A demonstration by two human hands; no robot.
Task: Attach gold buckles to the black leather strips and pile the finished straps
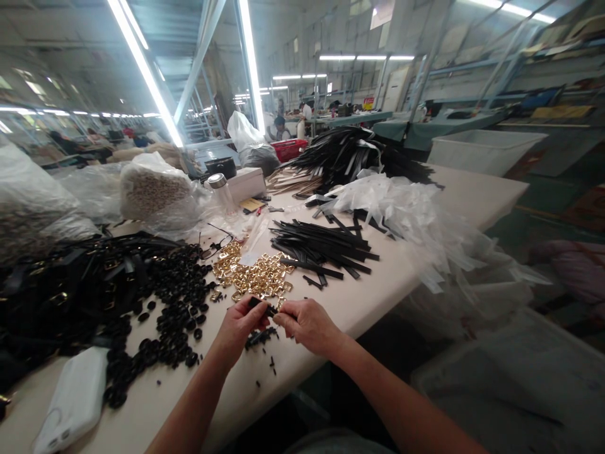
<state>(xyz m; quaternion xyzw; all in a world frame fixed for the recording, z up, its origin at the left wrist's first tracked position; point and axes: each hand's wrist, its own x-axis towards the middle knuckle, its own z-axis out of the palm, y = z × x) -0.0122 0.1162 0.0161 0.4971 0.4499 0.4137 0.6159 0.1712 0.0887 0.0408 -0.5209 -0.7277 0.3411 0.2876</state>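
Your left hand (237,326) and right hand (309,323) meet over the near part of the table (380,277), both pinching a small black piece (270,310) between them — its exact shape is hard to tell. Just beyond lies a heap of gold buckles (255,275); black strips (326,249) spread to the far right, round black pieces (177,331) to the left — and small black bits (258,339) lie near your hands.

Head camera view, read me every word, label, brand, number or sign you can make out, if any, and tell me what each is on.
No text can be read.
Red and yellow sign in the background: seems to carry lettering, too small and blurred to read.
White box-shaped device at lower left: no legible marking.
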